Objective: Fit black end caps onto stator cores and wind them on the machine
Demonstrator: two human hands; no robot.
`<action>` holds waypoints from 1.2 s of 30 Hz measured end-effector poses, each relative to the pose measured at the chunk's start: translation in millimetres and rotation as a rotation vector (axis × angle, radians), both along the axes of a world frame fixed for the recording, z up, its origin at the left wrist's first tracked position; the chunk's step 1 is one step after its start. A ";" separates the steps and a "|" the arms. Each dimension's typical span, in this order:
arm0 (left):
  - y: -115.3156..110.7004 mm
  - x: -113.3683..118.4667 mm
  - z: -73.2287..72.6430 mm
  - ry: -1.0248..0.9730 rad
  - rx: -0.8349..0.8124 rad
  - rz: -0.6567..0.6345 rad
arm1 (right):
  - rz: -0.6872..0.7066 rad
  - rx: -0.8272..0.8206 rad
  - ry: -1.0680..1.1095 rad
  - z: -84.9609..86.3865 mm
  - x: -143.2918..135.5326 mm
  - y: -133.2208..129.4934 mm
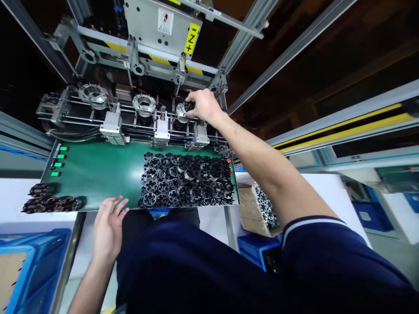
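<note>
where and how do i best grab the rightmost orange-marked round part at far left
Grip the round part by its outer rim, likely from above and its right: its face points up, a neighbour crowds its left, and the green surface to its right is bare.

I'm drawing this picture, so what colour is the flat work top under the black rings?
The smooth, flat work top is green, seen best in the head view.

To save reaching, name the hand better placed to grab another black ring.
Left, probably: the left hand looks empty near the black rings, while the right hand holds a black part.
</note>
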State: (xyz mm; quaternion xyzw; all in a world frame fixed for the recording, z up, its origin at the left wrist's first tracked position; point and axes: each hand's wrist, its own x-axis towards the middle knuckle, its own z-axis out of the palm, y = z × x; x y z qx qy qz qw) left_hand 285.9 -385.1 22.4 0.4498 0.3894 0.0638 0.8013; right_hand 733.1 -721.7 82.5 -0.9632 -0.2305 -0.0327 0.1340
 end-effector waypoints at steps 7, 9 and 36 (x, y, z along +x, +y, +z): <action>21.1 -6.8 -5.3 0.015 0.062 -0.004 | 0.249 -0.039 0.104 5.3 59.9 -12.7; 14.3 -1.0 3.4 -0.037 0.096 -0.028 | 0.293 -0.020 0.097 1.4 64.2 -15.9; -125.5 145.5 10.1 -0.736 1.346 -1.182 | 0.166 0.029 0.293 -20.3 -291.8 -81.4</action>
